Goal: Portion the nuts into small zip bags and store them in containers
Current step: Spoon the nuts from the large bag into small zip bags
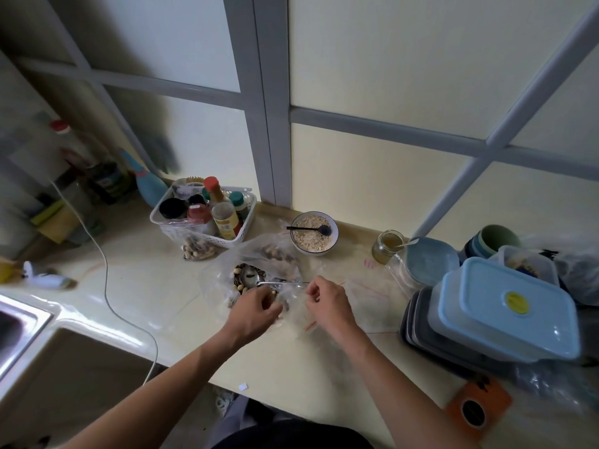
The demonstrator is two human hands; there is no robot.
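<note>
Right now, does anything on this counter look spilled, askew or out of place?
Nothing is spilled. Two oddities: a white cable trails across the cream counter and over its front edge, and the light-blue lidded plastic container sits askew on the dark lid stack.

A pale cream bench (pixel 136 280) with a glossy top runs across the room, catching soft daylight in bright streaks near its front edge. Behind it, from ten to two o'clock, stands a wall of frosted panels (pixel 389 59) set in grey-blue frames (pixel 270 102). At eight o'clock a steel sink (pixel 14 322) is sunk into the top. A white cable (pixel 107 280) trails across the surface and over the edge. Below the bench, at six o'clock, the floor lies in shadow.
</note>
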